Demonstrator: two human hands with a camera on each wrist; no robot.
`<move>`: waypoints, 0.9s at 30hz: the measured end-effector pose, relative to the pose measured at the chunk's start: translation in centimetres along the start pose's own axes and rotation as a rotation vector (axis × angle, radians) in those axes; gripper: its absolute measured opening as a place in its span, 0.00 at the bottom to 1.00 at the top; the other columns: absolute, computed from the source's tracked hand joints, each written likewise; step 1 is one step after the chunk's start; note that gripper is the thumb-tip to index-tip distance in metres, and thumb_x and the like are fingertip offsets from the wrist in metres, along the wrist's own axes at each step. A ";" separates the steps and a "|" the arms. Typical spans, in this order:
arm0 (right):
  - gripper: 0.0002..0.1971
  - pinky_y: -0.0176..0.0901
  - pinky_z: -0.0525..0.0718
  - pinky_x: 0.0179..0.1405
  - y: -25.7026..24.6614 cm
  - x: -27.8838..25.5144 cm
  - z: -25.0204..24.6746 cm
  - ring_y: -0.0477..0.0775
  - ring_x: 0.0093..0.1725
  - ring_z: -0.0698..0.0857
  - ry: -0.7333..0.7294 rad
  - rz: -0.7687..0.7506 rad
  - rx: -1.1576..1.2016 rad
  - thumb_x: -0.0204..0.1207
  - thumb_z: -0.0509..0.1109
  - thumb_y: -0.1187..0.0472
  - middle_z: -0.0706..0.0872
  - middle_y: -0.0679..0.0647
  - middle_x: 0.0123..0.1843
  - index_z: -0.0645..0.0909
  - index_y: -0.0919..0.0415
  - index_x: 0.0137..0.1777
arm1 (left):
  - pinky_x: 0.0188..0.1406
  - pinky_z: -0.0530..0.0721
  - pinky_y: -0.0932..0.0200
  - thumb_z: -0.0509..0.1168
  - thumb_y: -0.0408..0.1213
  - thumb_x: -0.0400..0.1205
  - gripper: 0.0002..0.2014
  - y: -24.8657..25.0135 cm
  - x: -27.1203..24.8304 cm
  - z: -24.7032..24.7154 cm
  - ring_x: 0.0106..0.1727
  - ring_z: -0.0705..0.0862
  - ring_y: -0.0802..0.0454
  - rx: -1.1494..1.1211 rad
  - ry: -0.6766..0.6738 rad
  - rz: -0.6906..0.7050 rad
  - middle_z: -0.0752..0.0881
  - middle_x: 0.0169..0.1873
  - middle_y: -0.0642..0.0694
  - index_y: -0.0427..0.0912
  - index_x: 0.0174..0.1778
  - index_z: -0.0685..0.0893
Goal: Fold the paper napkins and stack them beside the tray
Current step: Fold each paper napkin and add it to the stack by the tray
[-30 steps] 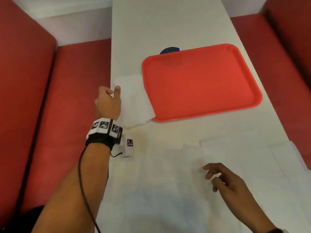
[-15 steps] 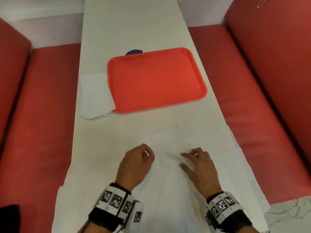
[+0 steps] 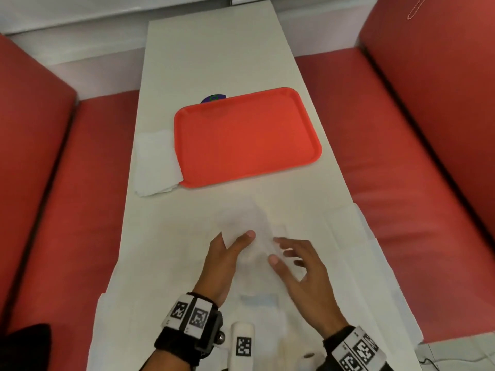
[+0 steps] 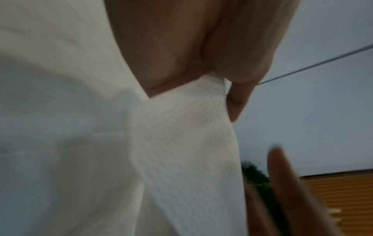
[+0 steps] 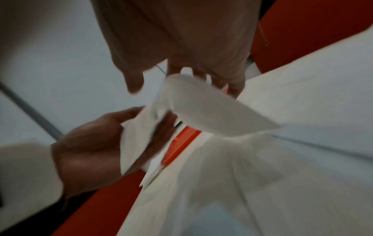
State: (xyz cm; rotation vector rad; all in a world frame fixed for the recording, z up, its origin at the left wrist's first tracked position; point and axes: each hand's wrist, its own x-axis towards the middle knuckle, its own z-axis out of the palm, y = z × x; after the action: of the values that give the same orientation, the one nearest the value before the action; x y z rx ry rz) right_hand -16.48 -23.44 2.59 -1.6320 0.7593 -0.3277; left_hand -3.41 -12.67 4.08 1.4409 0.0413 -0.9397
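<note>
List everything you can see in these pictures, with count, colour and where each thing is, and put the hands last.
tray: one, orange-red, mid-table, nothing on it
folded napkins: one small stack, white, against the tray's left edge; count of sheets unclear
lifted napkin: one, white, raised between both hands near the table's front
flat napkins: several, white, spread over the near table; count unclear
table: one, white, long
benches: two, red, one on each side
purple object: one, behind the tray, mostly hidden
wrist bands: two, black with printed markers
left hand: pinches the lifted napkin
right hand: holds the napkin's other part
</note>
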 end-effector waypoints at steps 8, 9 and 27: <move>0.22 0.57 0.81 0.68 -0.9 1.0 -1.4 0.58 0.64 0.88 -0.327 0.521 0.613 0.76 0.73 0.49 0.90 0.56 0.64 0.84 0.58 0.68 | 0.66 0.83 0.43 0.69 0.34 0.82 0.14 3.1 -2.2 -2.7 0.63 0.88 0.40 0.047 -0.139 -0.060 0.90 0.60 0.38 0.38 0.63 0.87; 0.21 0.57 0.82 0.68 -1.2 1.0 -1.5 0.59 0.64 0.88 -0.318 0.513 0.623 0.75 0.75 0.54 0.90 0.58 0.63 0.85 0.61 0.66 | 0.65 0.84 0.44 0.68 0.35 0.82 0.13 3.2 -2.1 -3.2 0.62 0.88 0.42 0.120 -0.112 -0.042 0.90 0.58 0.40 0.39 0.63 0.86; 0.14 0.62 0.84 0.65 -3.2 1.5 5.0 0.60 0.62 0.89 -0.238 0.367 0.479 0.81 0.71 0.54 0.91 0.56 0.60 0.86 0.54 0.64 | 0.38 0.87 0.54 0.63 0.53 0.84 0.13 4.1 -2.6 -4.1 0.40 0.90 0.46 0.324 0.000 0.235 0.90 0.40 0.43 0.47 0.53 0.84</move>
State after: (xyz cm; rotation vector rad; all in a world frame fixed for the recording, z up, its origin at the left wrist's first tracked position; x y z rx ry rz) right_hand -11.44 -20.44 4.29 -1.0347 0.7148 -0.0414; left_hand -0.75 -8.48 8.01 1.7007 -0.2869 -0.7760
